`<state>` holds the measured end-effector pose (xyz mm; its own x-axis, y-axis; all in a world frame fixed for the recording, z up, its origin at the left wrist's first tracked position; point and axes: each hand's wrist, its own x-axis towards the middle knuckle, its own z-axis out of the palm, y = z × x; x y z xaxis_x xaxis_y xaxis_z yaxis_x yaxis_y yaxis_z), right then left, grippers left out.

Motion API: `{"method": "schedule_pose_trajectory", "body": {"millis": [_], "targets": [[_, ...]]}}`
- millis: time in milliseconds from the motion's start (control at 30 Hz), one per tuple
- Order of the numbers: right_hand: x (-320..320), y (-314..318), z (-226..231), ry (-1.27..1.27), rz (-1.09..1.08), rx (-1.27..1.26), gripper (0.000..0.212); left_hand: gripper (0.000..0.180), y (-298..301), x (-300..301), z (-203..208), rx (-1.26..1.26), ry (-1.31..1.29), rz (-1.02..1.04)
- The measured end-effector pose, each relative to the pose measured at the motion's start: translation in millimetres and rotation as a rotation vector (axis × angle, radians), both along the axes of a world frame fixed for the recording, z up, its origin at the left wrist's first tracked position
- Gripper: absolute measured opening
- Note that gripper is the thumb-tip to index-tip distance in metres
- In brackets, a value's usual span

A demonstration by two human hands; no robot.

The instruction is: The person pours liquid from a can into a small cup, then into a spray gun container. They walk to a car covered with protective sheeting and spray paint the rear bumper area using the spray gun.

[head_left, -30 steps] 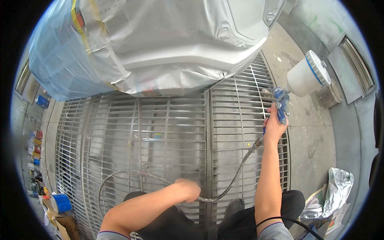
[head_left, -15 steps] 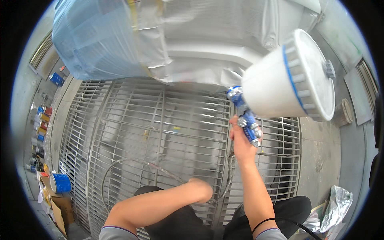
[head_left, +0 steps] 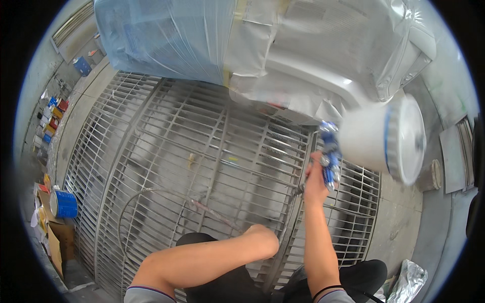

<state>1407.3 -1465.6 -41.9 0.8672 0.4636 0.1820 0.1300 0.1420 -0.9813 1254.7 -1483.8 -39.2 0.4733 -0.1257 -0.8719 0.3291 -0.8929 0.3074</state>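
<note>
My right hand (head_left: 316, 178) is closed round the handle of a blue and silver spray gun (head_left: 329, 159). On the gun sits a large white paint cup (head_left: 366, 139) with a blue ring and a white lid, tilted to the right and blurred. Beyond the gun is a silver-grey body panel (head_left: 313, 73), framed by masking sheets. My left hand (head_left: 262, 241) is a fist low in the middle, its fingers turned away. An air hose (head_left: 217, 214) runs into that fist from a loop on the left, and hose also hangs below the gun.
Blue masking film (head_left: 166, 40) covers the vehicle's left part. Underfoot is a metal floor grating (head_left: 202, 151). On the left stand a blue can (head_left: 64, 204), a cardboard box (head_left: 63, 237) and several small cans. Crumpled foil (head_left: 408, 283) lies at lower right; a bucket (head_left: 431, 175) stands by the right wall.
The view has turned, so the vehicle appears farther right and tilted. The spray gun and its cup have shifted right and lower in the picture. Both hands keep their grip.
</note>
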Motion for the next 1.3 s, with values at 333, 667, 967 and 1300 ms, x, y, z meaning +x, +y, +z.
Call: {"method": "schedule_pose_trajectory", "body": {"millis": [333, 667, 967, 1300], "targets": [[-11, -4, -34, -0.133, 0.485, -0.034, 0.021, 0.039, 3, 4, 22, -0.067, -0.027, -0.035], [10, -17, -27, 0.023, 0.278, 0.123, 0.03, 0.034, 2, -1, 20, -0.076, -0.105, -0.028], [79, -66, -54, 0.201, 0.045, 0.31, 0.043, 0.031, -6, 10, 26, -0.038, -0.072, -0.03], [190, -95, -99, 0.375, -0.259, 0.252, 0.028, 0.029, -12, 27, 35, -0.015, -0.077, -0.049]]}}
